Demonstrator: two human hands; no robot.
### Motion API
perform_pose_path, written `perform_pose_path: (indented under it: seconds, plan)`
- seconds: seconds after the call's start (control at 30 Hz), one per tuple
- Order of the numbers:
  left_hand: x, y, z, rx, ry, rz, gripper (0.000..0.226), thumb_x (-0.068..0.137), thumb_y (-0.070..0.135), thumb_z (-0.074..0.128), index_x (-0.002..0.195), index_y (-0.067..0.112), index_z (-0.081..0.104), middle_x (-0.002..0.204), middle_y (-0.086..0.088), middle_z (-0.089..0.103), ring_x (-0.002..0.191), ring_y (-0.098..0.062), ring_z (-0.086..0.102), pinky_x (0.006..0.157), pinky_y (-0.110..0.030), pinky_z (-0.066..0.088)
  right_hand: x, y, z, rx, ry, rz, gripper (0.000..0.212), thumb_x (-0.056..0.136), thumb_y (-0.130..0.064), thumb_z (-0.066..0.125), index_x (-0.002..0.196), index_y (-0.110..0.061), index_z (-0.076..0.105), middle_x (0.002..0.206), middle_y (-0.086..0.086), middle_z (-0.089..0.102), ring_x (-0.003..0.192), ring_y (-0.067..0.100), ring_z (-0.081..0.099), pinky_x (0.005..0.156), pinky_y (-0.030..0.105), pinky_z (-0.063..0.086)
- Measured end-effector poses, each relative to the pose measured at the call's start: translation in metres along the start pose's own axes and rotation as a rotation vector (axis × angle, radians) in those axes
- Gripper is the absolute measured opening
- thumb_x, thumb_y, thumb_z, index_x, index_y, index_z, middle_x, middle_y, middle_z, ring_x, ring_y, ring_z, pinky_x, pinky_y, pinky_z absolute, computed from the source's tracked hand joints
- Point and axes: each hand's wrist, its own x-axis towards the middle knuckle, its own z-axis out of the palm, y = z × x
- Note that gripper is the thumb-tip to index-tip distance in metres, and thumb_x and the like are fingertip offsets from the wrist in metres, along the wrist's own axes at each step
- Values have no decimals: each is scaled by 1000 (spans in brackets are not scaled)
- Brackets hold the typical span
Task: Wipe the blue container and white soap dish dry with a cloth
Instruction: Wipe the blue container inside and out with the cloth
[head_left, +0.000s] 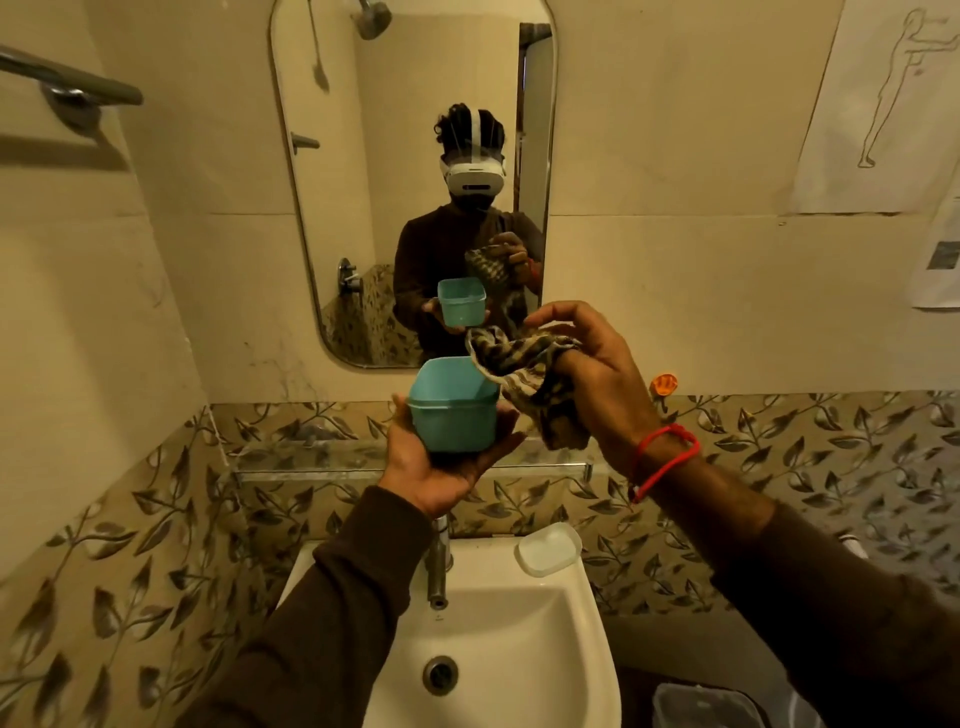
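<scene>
Blue, square-sided and plastic, the open-topped container (453, 410) sits upright in the cupped palm of the left hand (441, 462), whose fingers curl up around its base and sides, held above the white ceramic sink (498, 639). Just to its right and a little higher, the right hand (587, 374) bunches a brown-and-cream patterned cloth (524, 379), thumb and fingers closed on the wad while the fingertips stay loosely spread. A fold of cloth overhangs the container's right rim, touching or nearly so. The mouth faces up, so the cloth probably needs to travel left and down into it. Well below, the white oval plastic soap dish (548, 548) rests on the sink's back right corner, nearer the right hand.
</scene>
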Motion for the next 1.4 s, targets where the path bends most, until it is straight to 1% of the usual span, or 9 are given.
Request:
perform_pose_path:
  seconds: [0.23,0.33,0.4,0.53,0.67,0.73,0.83,1.0,1.4]
  plan:
    - [-16,-5,20,181,6,-135,65,86,63,58,112,5,76,106,-22,73,91,-37,73,80,-44,62,-22,36,25,-400,-16,-262,36,83,-27,43,113,-20,61,113,-1,54,110,20,46,90,33,44]
    - [-23,-12,23,299,33,-182,68,87,66,51,95,5,82,102,-22,75,86,-37,75,81,-46,59,-17,34,34,-637,24,-441,39,85,-47,46,105,-17,61,118,2,51,120,21,39,99,36,37]
    - [-24,-14,22,295,51,-223,69,81,67,57,107,6,78,109,-22,72,98,-38,69,87,-48,56,-9,31,33,-612,30,-496,38,91,-43,39,93,-13,63,105,1,60,111,17,50,101,39,36]
    - [-23,-16,15,463,116,-168,75,82,73,51,117,10,73,112,-19,70,106,-37,64,95,-49,48,9,34,22,-468,123,-475,40,97,-34,38,66,-14,53,61,-1,52,55,17,49,55,44,44]
    - [-16,-20,17,859,179,462,59,97,69,33,132,31,62,118,1,69,110,-20,66,94,-45,56,12,41,20,-571,169,-424,46,97,-37,38,59,-15,52,51,-2,50,45,15,45,45,41,40]
    - [-13,-24,18,1050,121,786,55,96,68,35,117,30,70,117,1,71,112,-16,66,97,-45,55,10,40,26,-595,155,-422,44,96,-36,39,59,-16,53,51,-3,51,45,15,46,45,40,41]
    - [-14,-31,23,1002,165,944,57,94,63,41,83,17,72,86,-9,75,85,-22,73,77,-42,61,9,35,37,-577,123,-431,42,96,-36,39,62,-16,53,52,-4,50,46,15,46,46,39,41]
    - [-19,-21,41,785,279,954,65,105,51,33,51,16,42,47,3,42,48,-14,44,55,-29,41,9,43,27,-566,86,-477,39,97,-36,37,68,-14,53,59,-2,52,52,17,48,51,42,42]
    - [-27,-8,44,741,231,737,59,89,63,57,49,21,43,51,0,50,50,-16,59,57,-30,50,6,36,5,-206,56,-442,39,95,-26,44,76,2,64,69,9,62,62,21,59,57,39,49]
